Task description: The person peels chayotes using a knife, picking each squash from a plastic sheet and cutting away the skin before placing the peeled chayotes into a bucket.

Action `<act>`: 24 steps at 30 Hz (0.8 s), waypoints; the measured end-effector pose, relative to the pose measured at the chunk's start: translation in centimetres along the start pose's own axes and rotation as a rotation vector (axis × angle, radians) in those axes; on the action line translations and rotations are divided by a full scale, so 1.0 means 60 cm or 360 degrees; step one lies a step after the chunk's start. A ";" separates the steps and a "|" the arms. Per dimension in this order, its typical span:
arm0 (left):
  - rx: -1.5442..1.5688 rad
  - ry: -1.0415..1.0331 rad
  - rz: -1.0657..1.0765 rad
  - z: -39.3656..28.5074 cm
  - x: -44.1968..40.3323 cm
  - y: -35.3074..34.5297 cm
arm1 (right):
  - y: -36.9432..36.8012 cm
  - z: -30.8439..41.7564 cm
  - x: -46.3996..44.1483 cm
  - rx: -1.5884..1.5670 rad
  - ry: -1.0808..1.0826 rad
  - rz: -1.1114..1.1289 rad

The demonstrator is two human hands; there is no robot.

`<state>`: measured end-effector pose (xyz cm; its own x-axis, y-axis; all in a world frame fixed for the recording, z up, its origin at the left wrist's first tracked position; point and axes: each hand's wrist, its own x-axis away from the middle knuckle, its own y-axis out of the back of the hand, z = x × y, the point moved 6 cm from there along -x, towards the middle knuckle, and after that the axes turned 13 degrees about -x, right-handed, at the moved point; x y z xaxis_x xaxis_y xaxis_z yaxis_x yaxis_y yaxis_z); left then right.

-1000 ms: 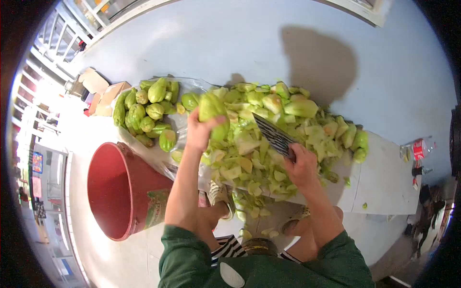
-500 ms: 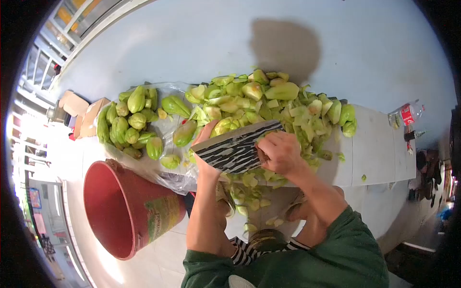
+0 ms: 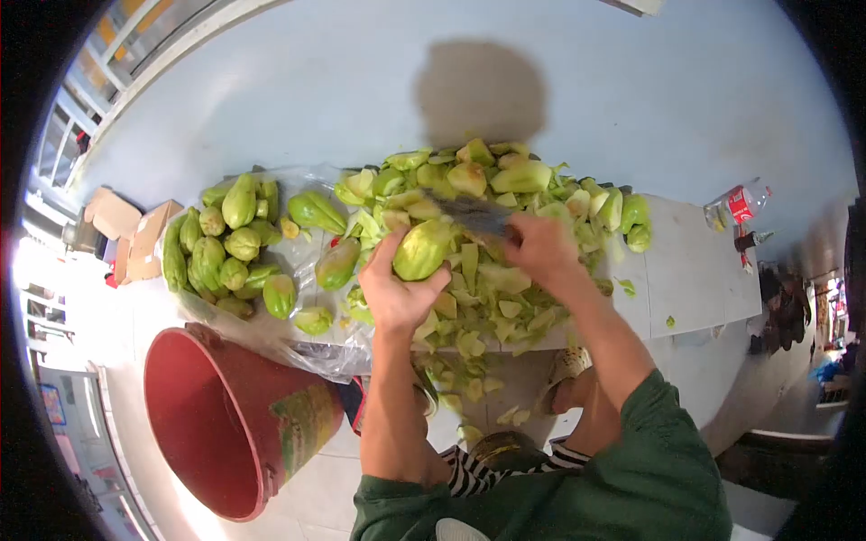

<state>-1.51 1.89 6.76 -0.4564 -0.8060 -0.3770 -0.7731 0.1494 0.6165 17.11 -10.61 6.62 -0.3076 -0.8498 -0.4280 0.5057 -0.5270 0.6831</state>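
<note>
My left hand (image 3: pixel 401 287) is wrapped around a green chayote (image 3: pixel 422 251), its rounded end turned up. Beside it, on the right, my right hand (image 3: pixel 544 248) grips the handle of a broad-bladed cleaver (image 3: pixel 474 215). The blade is smeared by motion and points left, just above and right of the chayote. Beneath both hands lies a heap of chayote pieces and peelings (image 3: pixel 505 279). Larger cut chayotes (image 3: pixel 523 176) rest at the heap's far side.
Whole chayotes (image 3: pixel 209 257) are piled on clear plastic (image 3: pixel 329 359) at the left. A red bucket (image 3: pixel 311 388) lies tipped in front of the white bench (image 3: pixel 690 270). On the right is a bottle with a red label (image 3: pixel 744 204). Cardboard boxes (image 3: pixel 149 242) stand at far left.
The cleaver blade has swung up and away from the chayote, turning from broadside to nearly edge-on. The chayote in my left hand is now in plain sight. The whole view has shifted slightly.
</note>
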 end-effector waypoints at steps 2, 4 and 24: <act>0.0122 0.0003 -0.0075 0.009 -0.003 0.004 | 0.024 -0.042 -0.011 0.0099 -0.0412 -0.0082; 0.0163 -0.0003 -0.0089 0.003 -0.004 0.008 | 0.058 -0.020 -0.011 0.0272 -0.0519 -0.0103; 0.0762 -0.0093 0.0050 -0.005 0.005 -0.054 | 0.043 0.163 0.031 0.0078 0.0281 0.0021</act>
<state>0.97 0.96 4.87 -0.4959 -0.7654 -0.4101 -0.8683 0.4308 0.2459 9.94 -13.58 13.39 -0.1525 -0.8447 -0.5130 0.4674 -0.5190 0.7156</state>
